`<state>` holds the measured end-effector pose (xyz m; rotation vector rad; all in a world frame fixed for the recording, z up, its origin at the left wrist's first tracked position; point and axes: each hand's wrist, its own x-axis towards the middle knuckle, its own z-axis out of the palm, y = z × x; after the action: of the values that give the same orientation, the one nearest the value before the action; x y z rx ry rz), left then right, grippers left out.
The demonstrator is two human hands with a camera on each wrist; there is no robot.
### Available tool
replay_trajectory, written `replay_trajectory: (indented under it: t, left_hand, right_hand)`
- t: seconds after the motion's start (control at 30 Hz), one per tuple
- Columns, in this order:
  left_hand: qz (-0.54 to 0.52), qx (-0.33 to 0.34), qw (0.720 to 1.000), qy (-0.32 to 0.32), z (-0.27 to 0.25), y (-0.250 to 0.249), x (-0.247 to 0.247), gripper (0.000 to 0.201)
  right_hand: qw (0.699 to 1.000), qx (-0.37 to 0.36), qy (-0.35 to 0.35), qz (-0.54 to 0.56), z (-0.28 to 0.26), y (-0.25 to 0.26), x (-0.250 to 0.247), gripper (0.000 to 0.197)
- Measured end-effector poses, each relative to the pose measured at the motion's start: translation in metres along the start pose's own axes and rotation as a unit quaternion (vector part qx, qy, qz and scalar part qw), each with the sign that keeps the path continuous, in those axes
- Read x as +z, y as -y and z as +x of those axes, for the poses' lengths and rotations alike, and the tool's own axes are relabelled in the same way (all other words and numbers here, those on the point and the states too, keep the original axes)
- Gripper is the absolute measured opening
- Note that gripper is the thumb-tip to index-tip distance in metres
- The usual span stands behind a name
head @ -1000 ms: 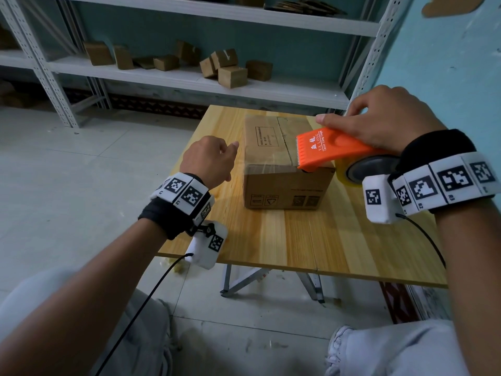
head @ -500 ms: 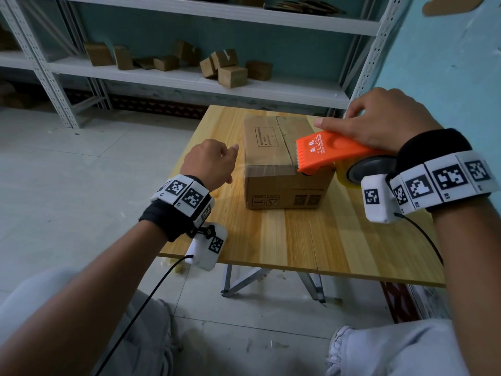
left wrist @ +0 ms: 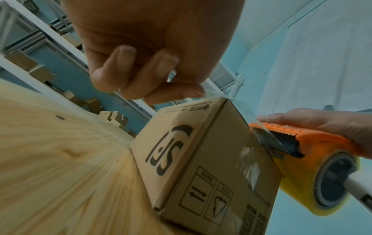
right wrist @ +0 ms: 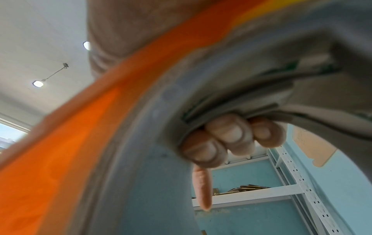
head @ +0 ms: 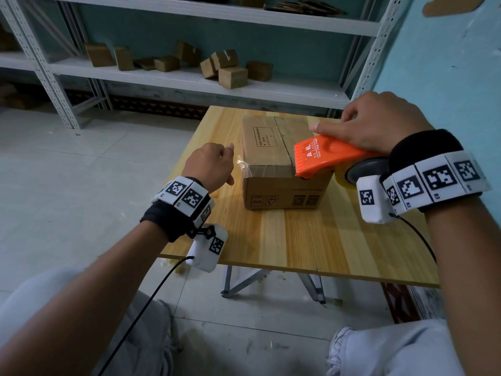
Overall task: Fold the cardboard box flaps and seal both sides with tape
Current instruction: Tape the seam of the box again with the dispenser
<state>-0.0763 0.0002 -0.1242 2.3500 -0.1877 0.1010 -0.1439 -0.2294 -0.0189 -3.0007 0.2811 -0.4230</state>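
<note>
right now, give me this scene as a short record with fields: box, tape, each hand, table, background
box: cardboard box on the table, top flaps folded shut
tape: clear strip stretched across the box's near top edge, from left hand to dispenser
left hand: left hand pinches the free tape end beside the box's left edge
right hand: right hand grips the orange tape dispenser, toothed edge over the box's right side
table: wooden table
background: small boxes on a white shelf
</note>
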Motion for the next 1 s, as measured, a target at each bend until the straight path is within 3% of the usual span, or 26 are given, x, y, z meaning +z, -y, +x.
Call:
replay_trajectory:
  t: [0.63,0.73,0.87,1.0]
  left_hand:
    - [-0.042,-0.05,0.998,0.016,0.001,0.003,-0.007,0.06]
    - [-0.032,0.0,0.999,-0.035,0.002,0.001,-0.009,0.049]
    - [0.02,0.136,0.985,-0.1,-0.003,-0.016,-0.019,0.032]
    - [0.065,0.214,0.974,-0.034,-0.007,-0.029,-0.014,0.033]
  right_hand:
    - [1.0,0.005,0.003,-0.002,0.001,-0.003,0.001,0.068]
    - [1.0,0.004,0.002,-0.008,0.001,-0.002,0.001,0.068]
    - [1.0,0.006,0.002,-0.015,0.0,-0.001,0.0,0.069]
    - [1.0,0.007,0.003,-0.021,0.0,0.001,0.001,0.069]
